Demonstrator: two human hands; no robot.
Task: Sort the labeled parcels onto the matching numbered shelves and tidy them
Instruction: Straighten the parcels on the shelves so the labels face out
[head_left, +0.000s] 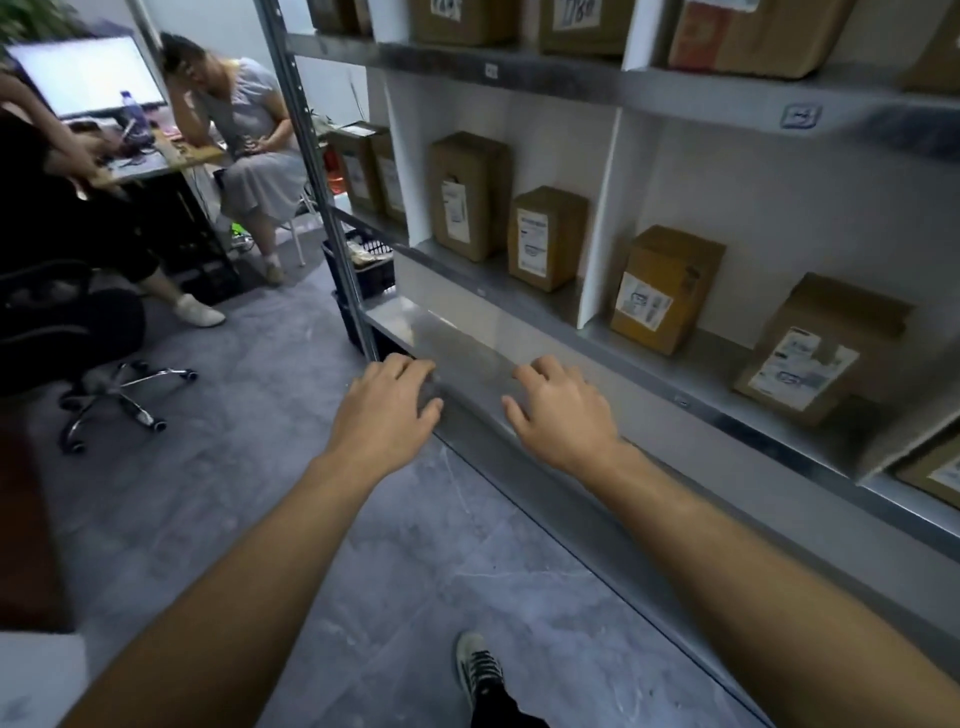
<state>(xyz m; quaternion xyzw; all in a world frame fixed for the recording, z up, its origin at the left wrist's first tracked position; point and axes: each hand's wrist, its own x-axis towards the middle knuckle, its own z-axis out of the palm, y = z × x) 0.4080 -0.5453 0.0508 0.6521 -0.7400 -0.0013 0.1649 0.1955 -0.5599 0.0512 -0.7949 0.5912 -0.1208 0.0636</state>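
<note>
Head view. I see both hands reaching forward, palms down, at the front edge of the lower shelf (519, 358). Left hand (387, 410): fingers loosely curled and spread, fingertips at or just over the shelf lip near the corner post (332, 208); it holds nothing. Right hand (563, 415): same posture, fingers half bent, empty, fingertips on or just above the metal edge; I cannot tell whether they touch. The two hands are near each other, with a bare stretch of shelf between and behind them.

Parcels: all are beyond my hands, none within grasp. Nearest are two upright boxes in the left bay, a tall box (470, 195) and a shorter box (548, 239) just right of it, both labels facing out. A white divider (602, 228) separates them from the next bay, where a tilted box (665, 288) stands, and a larger box (815, 348) leans well to its right. More boxes sit on the top shelf (571, 78); their handwritten numbers are too blurred to read.

Room: the shelf in front of the hands is bare up to the back wall. The floor (260, 467) to my left is open as far as an office chair (104, 364) and a seated person (244, 145) at a desk.
</note>
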